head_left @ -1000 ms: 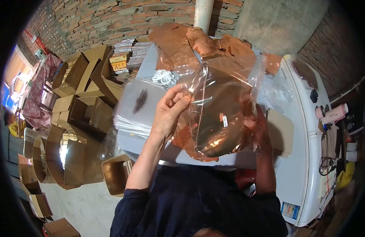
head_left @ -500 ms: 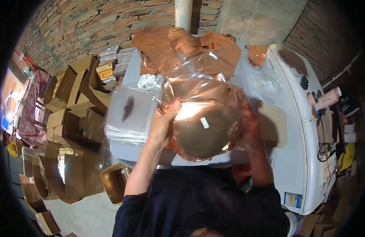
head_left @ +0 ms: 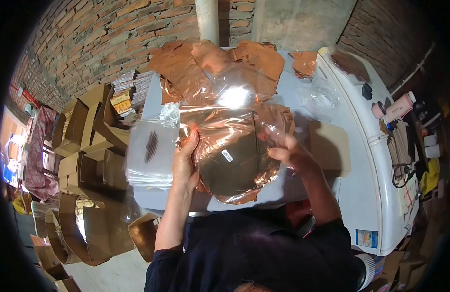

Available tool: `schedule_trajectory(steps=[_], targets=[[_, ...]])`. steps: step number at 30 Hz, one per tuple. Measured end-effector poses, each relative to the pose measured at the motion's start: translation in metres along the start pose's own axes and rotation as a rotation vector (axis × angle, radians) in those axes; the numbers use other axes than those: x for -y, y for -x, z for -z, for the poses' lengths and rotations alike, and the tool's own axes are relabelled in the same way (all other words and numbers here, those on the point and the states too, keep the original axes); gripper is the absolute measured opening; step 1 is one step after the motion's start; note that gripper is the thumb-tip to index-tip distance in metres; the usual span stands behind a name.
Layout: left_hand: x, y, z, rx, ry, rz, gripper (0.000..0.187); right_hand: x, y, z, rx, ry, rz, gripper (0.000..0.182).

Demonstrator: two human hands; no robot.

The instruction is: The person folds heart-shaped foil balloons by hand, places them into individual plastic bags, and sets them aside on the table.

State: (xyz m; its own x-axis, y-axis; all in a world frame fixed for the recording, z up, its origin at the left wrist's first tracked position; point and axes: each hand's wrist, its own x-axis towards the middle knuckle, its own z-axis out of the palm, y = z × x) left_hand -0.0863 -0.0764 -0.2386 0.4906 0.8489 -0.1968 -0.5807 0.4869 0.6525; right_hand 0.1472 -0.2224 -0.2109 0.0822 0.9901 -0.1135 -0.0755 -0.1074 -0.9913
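Observation:
A clear plastic bag [head_left: 210,115] holds a shiny, copper-coloured foil piece [head_left: 222,177] with a rounded, crinkled lower edge. A small white label [head_left: 227,155] sits near its middle. My left hand [head_left: 187,158] grips the bag's left side, thumb on top and fingers mostly hidden underneath. On the right side, my right hand [head_left: 295,155] pinches the clear film between thumb and fingers. The bagged foil is held above the table's front edge. Beside my left hand lies a stack of clear plastic bags [head_left: 149,170] with a dark printed patch.
Copper-coloured sheets [head_left: 254,73] are heaped at the back of the white table [head_left: 293,104]. A tan cardboard piece [head_left: 329,148] lies right of my right hand. Open cardboard boxes [head_left: 103,173] crowd the left. A white appliance [head_left: 366,165] borders the right, and a pipe [head_left: 207,22] stands behind.
My right hand, previously behind clear film at the right side, now pinches the film with its thumb showing. The bag's right part looks drawn inward. The whole view has shifted slightly.

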Motion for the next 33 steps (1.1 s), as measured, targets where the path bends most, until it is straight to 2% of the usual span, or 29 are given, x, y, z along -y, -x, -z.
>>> schedule_trajectory(steps=[5,7,8,9,11,12,14,16,18,21,23,24,25,27,28,29,31,33], targets=[[0.007,-0.009,0.005,0.039,0.063,0.085,0.036,0.009,-0.006,-0.003,-0.138,-0.121,-0.257,0.068],[0.009,-0.013,0.012,0.011,0.014,0.067,0.037,0.004,-0.01,-0.007,0.037,-0.031,-0.144,0.065],[0.011,-0.014,0.014,0.002,-0.009,0.063,0.037,-0.002,-0.011,-0.013,0.076,-0.041,0.02,0.06],[0.012,-0.016,0.012,-0.002,-0.007,0.065,0.035,-0.016,-0.018,-0.011,0.113,0.051,0.097,0.058],[0.011,-0.018,0.001,-0.008,0.0,0.066,0.032,-0.013,-0.021,-0.021,0.031,0.164,0.09,0.059],[0.011,-0.019,0.003,0.005,-0.095,0.057,0.032,-0.012,-0.023,-0.015,-0.012,0.113,0.087,0.059],[0.006,-0.022,0.017,0.087,-0.083,0.117,0.034,-0.012,-0.029,0.0,-0.081,0.008,0.081,0.059],[0.008,-0.022,0.002,0.193,-0.09,0.102,0.039,0.008,-0.029,0.027,-0.192,-0.075,0.095,0.05],[0.003,-0.025,-0.003,0.161,-0.214,0.046,0.039,0.017,-0.039,0.067,-0.335,0.026,0.185,0.036],[-0.003,-0.035,0.003,0.104,-0.302,-0.015,0.039,0.045,-0.049,0.163,-0.329,0.023,0.399,0.02],[-0.005,-0.042,0.016,0.065,-0.311,-0.021,0.041,0.111,-0.046,0.181,-0.651,0.067,0.335,0.018],[-0.004,-0.043,0.02,0.024,-0.283,-0.022,0.037,0.125,-0.05,0.212,-0.712,0.173,0.387,0.021],[-0.005,-0.044,0.025,-0.004,-0.293,-0.029,0.036,0.141,-0.052,0.251,-0.769,0.278,0.439,0.025],[-0.007,-0.045,0.035,-0.065,-0.311,-0.05,0.033,0.16,-0.059,0.351,-0.714,0.069,0.361,0.025],[-0.008,-0.046,0.04,-0.088,-0.3,-0.056,0.029,0.172,-0.053,0.392,-0.74,0.074,0.324,0.027],[-0.009,-0.043,0.04,-0.117,-0.301,-0.072,0.027,0.177,-0.05,0.419,-0.767,0.079,0.284,0.03],[-0.011,-0.039,0.043,-0.168,-0.309,-0.093,0.025,0.176,-0.042,0.419,-0.911,-0.026,0.226,0.037],[-0.012,-0.034,0.046,-0.215,-0.311,-0.103,0.024,0.148,-0.054,0.441,-1.795,0.801,0.102,0.043]])
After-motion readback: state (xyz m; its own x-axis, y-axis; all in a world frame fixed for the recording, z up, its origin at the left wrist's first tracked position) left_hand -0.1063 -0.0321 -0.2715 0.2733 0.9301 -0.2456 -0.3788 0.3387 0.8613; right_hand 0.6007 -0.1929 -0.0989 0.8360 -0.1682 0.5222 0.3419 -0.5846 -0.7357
